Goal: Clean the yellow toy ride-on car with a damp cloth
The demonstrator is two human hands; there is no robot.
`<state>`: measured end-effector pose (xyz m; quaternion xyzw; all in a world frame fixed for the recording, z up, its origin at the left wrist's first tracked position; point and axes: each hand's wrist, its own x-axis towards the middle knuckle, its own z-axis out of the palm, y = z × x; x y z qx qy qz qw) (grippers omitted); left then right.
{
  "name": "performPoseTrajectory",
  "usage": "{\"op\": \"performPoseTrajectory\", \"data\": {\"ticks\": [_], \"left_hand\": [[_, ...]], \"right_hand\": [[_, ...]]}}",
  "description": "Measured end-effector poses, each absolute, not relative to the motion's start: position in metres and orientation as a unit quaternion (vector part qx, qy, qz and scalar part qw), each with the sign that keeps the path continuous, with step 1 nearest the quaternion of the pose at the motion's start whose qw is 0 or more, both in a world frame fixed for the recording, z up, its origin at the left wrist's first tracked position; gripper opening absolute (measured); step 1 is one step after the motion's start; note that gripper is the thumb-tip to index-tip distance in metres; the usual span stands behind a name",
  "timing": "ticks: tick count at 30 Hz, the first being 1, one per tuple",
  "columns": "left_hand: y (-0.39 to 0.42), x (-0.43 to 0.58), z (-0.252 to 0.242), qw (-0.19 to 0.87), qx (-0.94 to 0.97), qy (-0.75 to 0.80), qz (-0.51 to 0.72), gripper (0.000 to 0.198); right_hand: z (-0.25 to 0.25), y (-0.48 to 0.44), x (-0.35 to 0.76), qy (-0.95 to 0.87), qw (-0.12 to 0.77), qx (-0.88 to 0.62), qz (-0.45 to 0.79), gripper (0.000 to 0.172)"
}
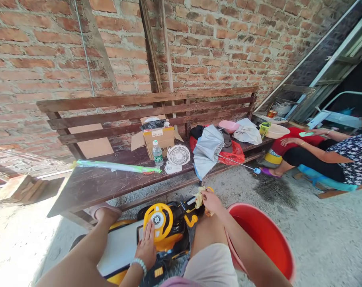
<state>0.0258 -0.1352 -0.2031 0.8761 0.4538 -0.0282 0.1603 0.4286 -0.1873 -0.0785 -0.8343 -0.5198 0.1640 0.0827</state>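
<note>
My left hand (146, 248), with a beaded bracelet on the wrist, lies with fingers stretched over the lower left of a yellow steering wheel (169, 218). The wheel belongs to a yellow and black ride-on toy vehicle (171, 241) with a pale grey panel (118, 248), standing between my legs. In my right hand (213, 201) is a crumpled yellowish rag (199, 198) with brown stains, closed in the fingers above the toy's front end. Part of the rag is hidden by the hand. A red tub (284, 243) stands under my right forearm.
A wooden bench (94, 187) runs along the brick wall, bearing a cardboard box (159, 139), water bottle (157, 153), white fan (179, 155) and half-folded umbrella (207, 149). At right, another person (345, 159) sits on a low seat. Wet concrete (274, 191) lies nearby.
</note>
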Motion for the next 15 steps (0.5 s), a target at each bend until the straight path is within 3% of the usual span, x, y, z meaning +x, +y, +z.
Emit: {"op": "performPoseTrajectory", "data": {"ticks": [4, 9, 15], "left_hand": [[-0.140, 0.033, -0.179, 0.179, 0.862, 0.469, -0.067, 0.104], [-0.143, 0.038, -0.156, 0.200, 0.843, 0.487, -0.113, 0.096], [-0.149, 0.044, -0.153, 0.187, 0.846, 0.489, -0.103, 0.105]], "right_hand": [[-0.049, -0.152, 0.450, -0.538, 0.042, -0.834, 0.118, 0.038], [-0.068, -0.125, 0.438, -0.550, -0.079, -0.804, 0.213, 0.027], [-0.084, -0.111, 0.401, -0.574, -0.097, -0.768, 0.268, 0.024]]}}
